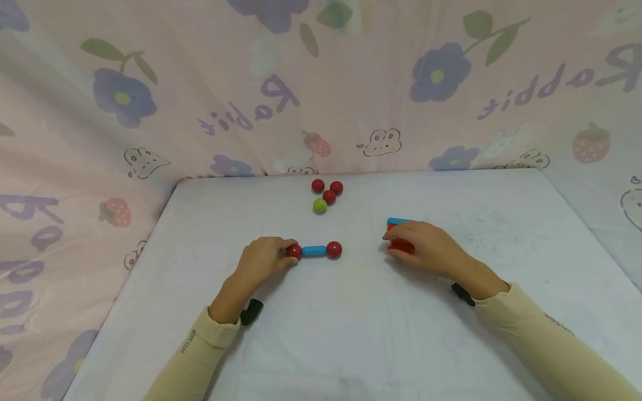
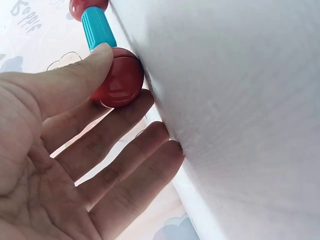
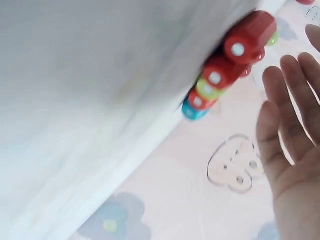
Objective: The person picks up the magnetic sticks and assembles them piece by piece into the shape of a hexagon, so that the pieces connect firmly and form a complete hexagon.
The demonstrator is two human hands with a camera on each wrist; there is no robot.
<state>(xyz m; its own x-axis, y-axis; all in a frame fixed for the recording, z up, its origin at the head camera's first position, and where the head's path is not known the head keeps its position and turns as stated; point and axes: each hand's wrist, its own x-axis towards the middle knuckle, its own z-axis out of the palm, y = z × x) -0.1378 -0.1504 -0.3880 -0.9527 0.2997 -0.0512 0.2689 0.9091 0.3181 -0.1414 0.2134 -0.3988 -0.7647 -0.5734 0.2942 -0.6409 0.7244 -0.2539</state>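
My left hand point(image 1: 262, 260) pinches a red ball point(image 2: 121, 82) between thumb and fingers. A ribbed blue rod point(image 1: 314, 251) joins it to a second red ball point(image 1: 334, 249), and the joined piece lies close along the white table. On the right, my right hand point(image 1: 426, 248) is over a row of short rods and partly hides them in the head view. The right wrist view shows its fingers straight and apart from these: a near red rod point(image 3: 252, 37), other red ones, a yellow-green rod point(image 3: 209, 89) and a blue rod point(image 3: 194, 111), with pale dots on their ends.
Towards the back of the white table point(image 1: 351, 334) sit a few loose red balls point(image 1: 318, 186) and one green ball point(image 1: 320, 206). A printed curtain point(image 1: 341, 100) with flowers and rabbits hangs behind the table and along its sides.
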